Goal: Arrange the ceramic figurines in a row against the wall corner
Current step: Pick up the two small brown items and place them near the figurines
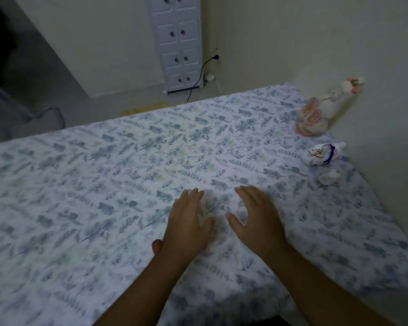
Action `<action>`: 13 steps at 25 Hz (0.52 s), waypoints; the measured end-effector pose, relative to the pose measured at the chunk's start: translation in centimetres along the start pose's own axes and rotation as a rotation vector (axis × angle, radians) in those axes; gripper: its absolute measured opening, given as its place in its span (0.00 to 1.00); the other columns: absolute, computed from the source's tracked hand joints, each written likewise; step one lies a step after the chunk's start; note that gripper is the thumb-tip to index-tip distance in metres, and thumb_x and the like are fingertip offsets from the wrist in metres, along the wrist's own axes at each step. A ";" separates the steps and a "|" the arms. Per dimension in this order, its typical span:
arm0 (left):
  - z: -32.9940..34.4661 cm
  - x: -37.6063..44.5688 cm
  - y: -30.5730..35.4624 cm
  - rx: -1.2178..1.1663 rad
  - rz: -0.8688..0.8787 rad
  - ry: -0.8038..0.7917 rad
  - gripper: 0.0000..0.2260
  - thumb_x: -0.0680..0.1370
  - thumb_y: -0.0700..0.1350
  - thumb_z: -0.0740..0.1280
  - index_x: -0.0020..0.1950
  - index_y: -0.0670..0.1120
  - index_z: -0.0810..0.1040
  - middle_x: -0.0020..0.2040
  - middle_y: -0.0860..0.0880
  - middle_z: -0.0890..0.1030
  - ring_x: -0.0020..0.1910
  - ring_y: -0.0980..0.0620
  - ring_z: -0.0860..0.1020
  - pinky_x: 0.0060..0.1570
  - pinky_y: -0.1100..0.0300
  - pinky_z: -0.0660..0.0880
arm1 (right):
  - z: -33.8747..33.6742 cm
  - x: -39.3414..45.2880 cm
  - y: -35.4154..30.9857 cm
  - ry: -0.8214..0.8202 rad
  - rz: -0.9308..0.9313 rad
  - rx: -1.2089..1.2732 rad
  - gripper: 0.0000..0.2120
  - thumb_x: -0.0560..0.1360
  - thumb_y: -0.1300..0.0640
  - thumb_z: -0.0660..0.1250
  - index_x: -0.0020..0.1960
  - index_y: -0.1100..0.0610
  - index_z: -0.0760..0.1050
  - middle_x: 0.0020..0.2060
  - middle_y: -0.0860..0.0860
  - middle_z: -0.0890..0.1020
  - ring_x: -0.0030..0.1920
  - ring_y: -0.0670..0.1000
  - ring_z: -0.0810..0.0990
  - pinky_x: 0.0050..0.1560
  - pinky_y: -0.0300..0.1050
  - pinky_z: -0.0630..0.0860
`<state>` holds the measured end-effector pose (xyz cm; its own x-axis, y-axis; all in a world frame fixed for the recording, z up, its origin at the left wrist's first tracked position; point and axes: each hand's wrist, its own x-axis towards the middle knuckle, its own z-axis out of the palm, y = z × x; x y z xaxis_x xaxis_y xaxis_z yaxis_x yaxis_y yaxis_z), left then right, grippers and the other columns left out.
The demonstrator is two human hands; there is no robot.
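Three ceramic figurines stand along the right wall on a bed with a blue leaf-print sheet [104, 184]. The farthest is a tall white and pink figurine [320, 111] with a long neck. Nearer sits a smaller white figurine [323, 154] with purple and red markings. The nearest is a tiny white figurine [330, 177]. My left hand [187, 225] and my right hand [257, 216] hover side by side over the middle of the sheet, fingers spread, holding nothing. Both hands are well to the left of the figurines. The picture is blurred.
A cream wall [386, 114] runs along the bed's right side. Beyond the bed's far edge stand a narrow white drawer tower [179, 41], a wall socket with a black cable [201, 71] and a small white round object [209, 77] on the floor.
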<state>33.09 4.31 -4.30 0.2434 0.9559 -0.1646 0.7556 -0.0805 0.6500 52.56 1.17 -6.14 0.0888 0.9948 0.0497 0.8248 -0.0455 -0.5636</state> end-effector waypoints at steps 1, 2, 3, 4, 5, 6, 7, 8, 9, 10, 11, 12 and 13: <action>-1.2 -1.5 -1.4 0.000 -0.015 0.013 0.32 0.78 0.52 0.69 0.80 0.49 0.61 0.81 0.50 0.61 0.81 0.49 0.52 0.79 0.46 0.54 | 1.3 -0.8 -1.7 -0.057 -0.045 -0.001 0.31 0.74 0.42 0.66 0.74 0.53 0.69 0.72 0.50 0.73 0.75 0.53 0.67 0.75 0.54 0.65; -2.1 -2.9 -2.6 -0.009 -0.023 0.027 0.32 0.78 0.52 0.69 0.80 0.48 0.62 0.80 0.50 0.61 0.81 0.49 0.52 0.79 0.47 0.53 | 2.4 -1.5 -3.0 -0.110 -0.089 -0.008 0.32 0.73 0.42 0.65 0.74 0.53 0.69 0.72 0.49 0.72 0.74 0.52 0.67 0.75 0.54 0.65; -2.9 -4.2 -3.8 -0.024 -0.040 0.035 0.32 0.77 0.53 0.68 0.79 0.48 0.63 0.80 0.51 0.63 0.81 0.48 0.53 0.79 0.48 0.53 | 3.4 -2.3 -4.3 -0.165 -0.126 -0.014 0.33 0.72 0.42 0.64 0.75 0.53 0.68 0.72 0.49 0.72 0.74 0.52 0.67 0.75 0.54 0.65; -3.5 -5.3 -4.8 -0.041 -0.068 0.026 0.32 0.76 0.56 0.67 0.78 0.48 0.65 0.78 0.51 0.66 0.80 0.48 0.56 0.78 0.48 0.56 | 4.3 -2.9 -5.3 -0.220 -0.148 -0.015 0.34 0.71 0.43 0.63 0.75 0.52 0.68 0.72 0.49 0.71 0.74 0.52 0.66 0.75 0.53 0.64; -4.0 -6.3 -6.0 -0.046 -0.091 0.005 0.33 0.74 0.59 0.66 0.76 0.48 0.67 0.75 0.51 0.69 0.78 0.47 0.61 0.76 0.47 0.61 | 5.2 -3.6 -6.4 -0.274 -0.157 -0.014 0.35 0.69 0.43 0.64 0.75 0.51 0.67 0.72 0.48 0.71 0.74 0.52 0.66 0.75 0.52 0.64; -4.1 -6.9 -7.1 -0.034 -0.096 -0.027 0.32 0.72 0.60 0.66 0.73 0.49 0.70 0.71 0.51 0.74 0.73 0.47 0.68 0.71 0.47 0.68 | 5.9 -4.0 -7.1 -0.321 -0.154 -0.004 0.36 0.69 0.44 0.65 0.76 0.51 0.65 0.72 0.47 0.71 0.74 0.50 0.66 0.75 0.51 0.65; -3.9 -7.3 -8.2 -0.038 -0.096 -0.064 0.27 0.70 0.58 0.67 0.67 0.50 0.74 0.63 0.52 0.78 0.64 0.49 0.74 0.63 0.50 0.74 | 6.6 -4.3 -7.7 -0.357 -0.136 0.014 0.36 0.69 0.45 0.67 0.76 0.50 0.65 0.70 0.46 0.72 0.72 0.49 0.68 0.73 0.49 0.66; -3.8 -7.6 -8.8 -0.057 -0.111 -0.084 0.19 0.70 0.54 0.70 0.60 0.51 0.76 0.53 0.52 0.79 0.54 0.51 0.77 0.52 0.53 0.76 | 7.3 -4.5 -8.2 -0.379 -0.099 0.045 0.35 0.70 0.47 0.70 0.75 0.48 0.64 0.66 0.44 0.74 0.69 0.47 0.70 0.70 0.47 0.69; -3.7 -7.6 -9.1 -0.083 -0.118 -0.085 0.12 0.71 0.48 0.70 0.54 0.51 0.76 0.48 0.52 0.79 0.47 0.52 0.77 0.45 0.55 0.75 | 7.9 -4.5 -8.7 -0.385 -0.041 0.082 0.33 0.71 0.49 0.71 0.74 0.46 0.65 0.61 0.43 0.75 0.65 0.45 0.71 0.66 0.44 0.71; -3.8 -7.5 -9.2 -0.106 -0.126 -0.082 0.10 0.72 0.44 0.69 0.52 0.50 0.77 0.47 0.51 0.79 0.45 0.52 0.77 0.43 0.56 0.74 | 8.4 -4.3 -9.2 -0.364 0.015 0.115 0.29 0.73 0.52 0.72 0.72 0.45 0.67 0.57 0.43 0.75 0.61 0.45 0.73 0.62 0.43 0.73; -3.9 -7.3 -9.2 -0.121 -0.134 -0.062 0.10 0.74 0.41 0.67 0.55 0.48 0.78 0.48 0.51 0.81 0.46 0.51 0.78 0.43 0.56 0.75 | 8.8 -4.0 -9.6 -0.321 0.059 0.139 0.24 0.74 0.56 0.71 0.68 0.46 0.70 0.54 0.45 0.77 0.57 0.46 0.75 0.57 0.44 0.75; -4.1 -7.0 -9.1 -0.118 -0.142 -0.042 0.10 0.76 0.40 0.65 0.57 0.47 0.78 0.50 0.50 0.82 0.47 0.51 0.79 0.44 0.57 0.75 | 9.0 -3.7 -9.7 -0.269 0.083 0.154 0.19 0.75 0.59 0.70 0.64 0.47 0.73 0.51 0.46 0.79 0.53 0.48 0.78 0.53 0.44 0.78; -4.1 -6.9 -9.1 -0.124 -0.144 -0.021 0.10 0.78 0.41 0.64 0.57 0.47 0.79 0.49 0.50 0.83 0.46 0.51 0.79 0.44 0.57 0.76 | 9.0 -3.7 -9.8 -0.233 0.106 0.175 0.14 0.75 0.62 0.70 0.57 0.48 0.74 0.47 0.47 0.81 0.48 0.48 0.80 0.48 0.42 0.78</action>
<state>22.03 -0.37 -6.00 0.1518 0.9489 -0.2768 0.7032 0.0931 0.7048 39.11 -1.20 -8.26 0.0225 0.9804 -0.1957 0.7074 -0.1539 -0.6898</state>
